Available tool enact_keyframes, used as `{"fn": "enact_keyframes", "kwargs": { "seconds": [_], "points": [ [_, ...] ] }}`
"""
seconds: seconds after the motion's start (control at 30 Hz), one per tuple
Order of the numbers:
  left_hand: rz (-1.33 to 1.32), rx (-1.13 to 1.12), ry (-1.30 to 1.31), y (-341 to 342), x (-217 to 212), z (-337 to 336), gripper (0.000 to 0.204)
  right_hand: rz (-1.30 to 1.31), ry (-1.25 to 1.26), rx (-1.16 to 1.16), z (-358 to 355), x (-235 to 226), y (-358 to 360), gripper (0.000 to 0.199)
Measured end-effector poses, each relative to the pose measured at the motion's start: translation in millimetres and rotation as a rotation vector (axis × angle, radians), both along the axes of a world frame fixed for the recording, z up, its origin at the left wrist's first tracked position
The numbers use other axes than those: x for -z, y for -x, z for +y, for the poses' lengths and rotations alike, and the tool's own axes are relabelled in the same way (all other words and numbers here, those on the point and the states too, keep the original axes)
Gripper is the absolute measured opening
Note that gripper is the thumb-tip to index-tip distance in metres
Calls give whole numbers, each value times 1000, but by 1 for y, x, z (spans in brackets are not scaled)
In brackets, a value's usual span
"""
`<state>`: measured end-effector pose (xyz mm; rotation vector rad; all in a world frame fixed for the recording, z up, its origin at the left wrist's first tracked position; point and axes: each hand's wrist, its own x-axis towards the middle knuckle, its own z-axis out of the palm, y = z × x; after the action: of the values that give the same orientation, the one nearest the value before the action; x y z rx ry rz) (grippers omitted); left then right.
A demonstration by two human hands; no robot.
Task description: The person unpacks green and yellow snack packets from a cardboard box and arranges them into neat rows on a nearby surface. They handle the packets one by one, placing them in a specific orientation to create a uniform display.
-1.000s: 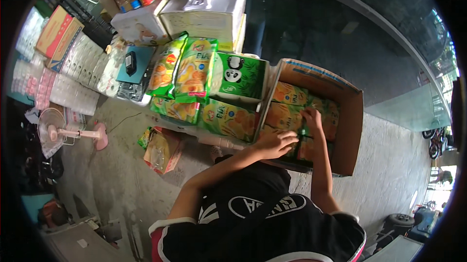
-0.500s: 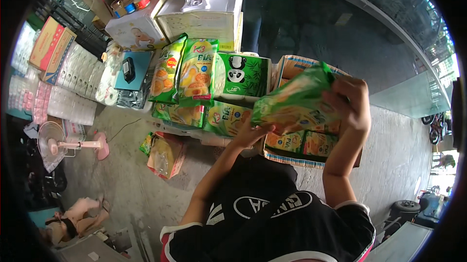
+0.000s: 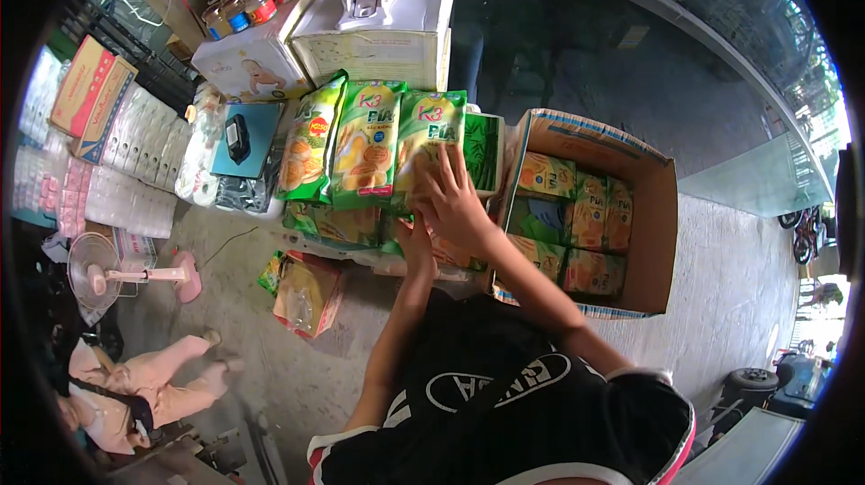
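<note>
A green snack bag [image 3: 431,129] stands upright as the right-most of three like bags, next to two others [image 3: 368,147] in a row on top of stacked packs. My right hand [image 3: 453,201] lies flat on its front with fingers spread. My left hand [image 3: 414,240] grips its lower edge from beneath, partly hidden by the right hand. To the right stands an open cardboard box [image 3: 665,215] that holds several orange-and-green snack packs [image 3: 590,215].
Behind the bags is a white carton [image 3: 396,35] with a small fan on it. A blue scale [image 3: 241,138] and wrapped tissue packs [image 3: 135,152] lie to the left. On the floor are a pink fan [image 3: 108,271], an orange bag [image 3: 306,291] and a person in pink [image 3: 144,386].
A second ago both hands reached into the cardboard box. They lifted a green bag out, carried it left, and now hold it upright beside the other two bags.
</note>
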<state>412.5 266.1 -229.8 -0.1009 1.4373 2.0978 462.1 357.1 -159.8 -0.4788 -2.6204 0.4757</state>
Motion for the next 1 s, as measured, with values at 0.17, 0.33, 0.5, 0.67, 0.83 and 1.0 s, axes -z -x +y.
{"fn": "enact_keyframes", "kwargs": {
  "seconds": [0.17,0.33,0.5,0.67,0.83,1.0],
  "points": [
    [47,20,-48,7,-1,9,38,324,390,99,-3,1,-20,64],
    [174,19,43,18,8,17,55,72,406,134,-2,18,-23,75],
    [163,49,180,13,-28,19,66,50,488,109,10,24,-28,74],
    [13,195,-151,14,10,2,32,-59,561,193,13,-11,-46,59],
    [401,506,78,-76,-54,-26,14,105,513,240,41,-15,-101,39],
    [1083,1089,65,-97,-83,35,14,-61,654,291,80,16,-186,35]
  ]
}}
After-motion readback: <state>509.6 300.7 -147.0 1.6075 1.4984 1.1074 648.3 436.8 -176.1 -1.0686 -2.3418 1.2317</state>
